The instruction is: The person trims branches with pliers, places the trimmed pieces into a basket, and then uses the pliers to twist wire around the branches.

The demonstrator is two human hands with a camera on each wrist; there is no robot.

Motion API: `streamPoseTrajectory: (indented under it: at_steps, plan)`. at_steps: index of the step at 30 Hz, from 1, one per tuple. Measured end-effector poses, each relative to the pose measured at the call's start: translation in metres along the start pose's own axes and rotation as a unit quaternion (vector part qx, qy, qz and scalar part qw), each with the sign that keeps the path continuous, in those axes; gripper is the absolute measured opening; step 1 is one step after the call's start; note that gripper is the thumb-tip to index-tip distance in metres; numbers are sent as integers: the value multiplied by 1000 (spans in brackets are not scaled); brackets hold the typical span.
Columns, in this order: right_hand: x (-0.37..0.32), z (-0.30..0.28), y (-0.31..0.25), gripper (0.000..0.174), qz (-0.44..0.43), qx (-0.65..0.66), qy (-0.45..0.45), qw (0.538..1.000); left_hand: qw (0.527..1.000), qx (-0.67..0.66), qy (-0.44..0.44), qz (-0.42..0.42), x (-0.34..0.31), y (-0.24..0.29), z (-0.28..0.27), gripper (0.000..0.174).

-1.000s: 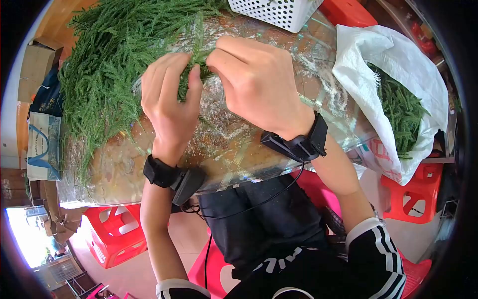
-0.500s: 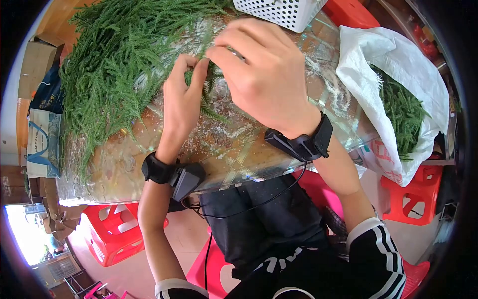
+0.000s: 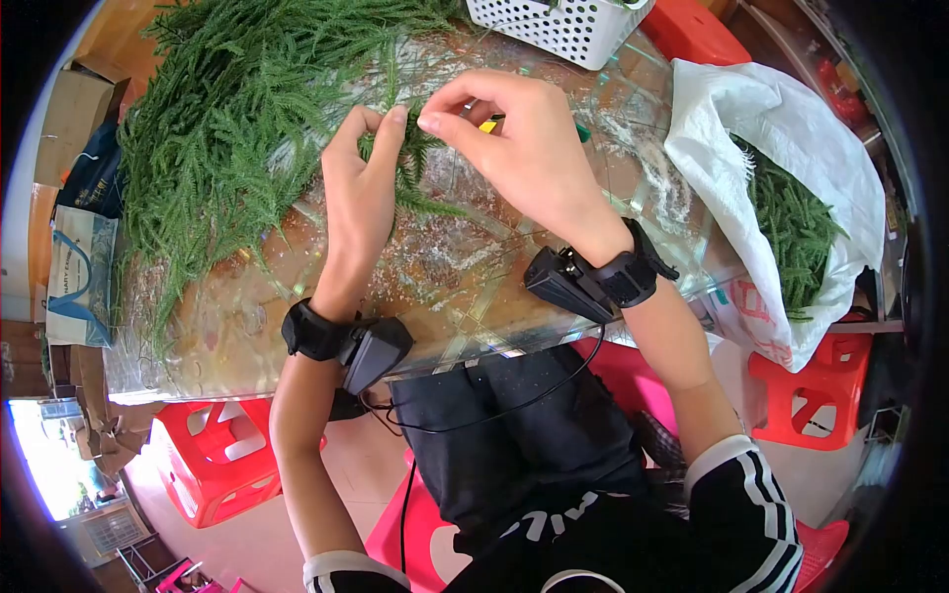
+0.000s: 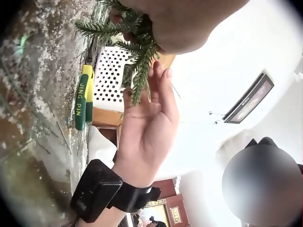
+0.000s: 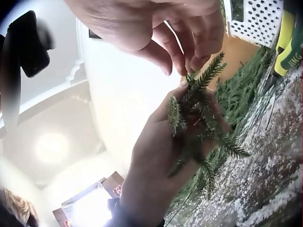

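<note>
My left hand (image 3: 358, 188) pinches the stem of a green pine-like sprig (image 5: 203, 106) between thumb and fingers, above the table. Several needled side twigs spread out around the grip. Close to the right of it is my right hand (image 3: 534, 148), its thumb and bent fingers right at the sprig's top. In the right wrist view those fingertips stand just over the left thumb tip; I cannot tell whether they pinch something thin. Beyond the right hand lie yellow-and-green pliers (image 4: 84, 99), mostly covered by that hand in the head view.
A big heap of green sprigs (image 3: 227, 148) covers the table's left side. White crumbs and loose thin strands are scattered over the tabletop (image 3: 445, 316). A white perforated basket (image 3: 554, 30) stands at the back, and a white sack (image 3: 712, 128) of greenery at the right.
The right hand has come down slightly and its fingers have loosened, baring part of the pliers. My left hand moved a little right early on and keeps hold of the sprig.
</note>
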State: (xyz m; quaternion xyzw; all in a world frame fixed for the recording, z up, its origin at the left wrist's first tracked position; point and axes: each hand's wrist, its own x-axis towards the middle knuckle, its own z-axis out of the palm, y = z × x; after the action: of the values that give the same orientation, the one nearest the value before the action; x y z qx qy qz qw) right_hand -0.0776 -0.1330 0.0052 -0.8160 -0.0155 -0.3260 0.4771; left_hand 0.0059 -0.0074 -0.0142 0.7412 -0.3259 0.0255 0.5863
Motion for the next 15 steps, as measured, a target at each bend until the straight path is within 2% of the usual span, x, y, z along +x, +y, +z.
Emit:
streamPoseTrajectory:
  at_steps: [3, 8, 12, 15]
  plan:
    - [1, -1, -2, 14, 66, 2, 5, 998, 999, 33, 0, -7, -3, 10, -2, 28]
    - [1, 3, 6, 15, 77, 44, 2, 996, 997, 56, 5, 50, -6, 12, 1, 27]
    - [-2, 1, 0, 14, 52, 15, -5, 999, 999, 38, 4, 26, -7, 14, 0, 26]
    - [-3, -1, -6, 11, -28, -94, -6, 995, 998, 0, -23, -58, -7, 17, -3, 24]
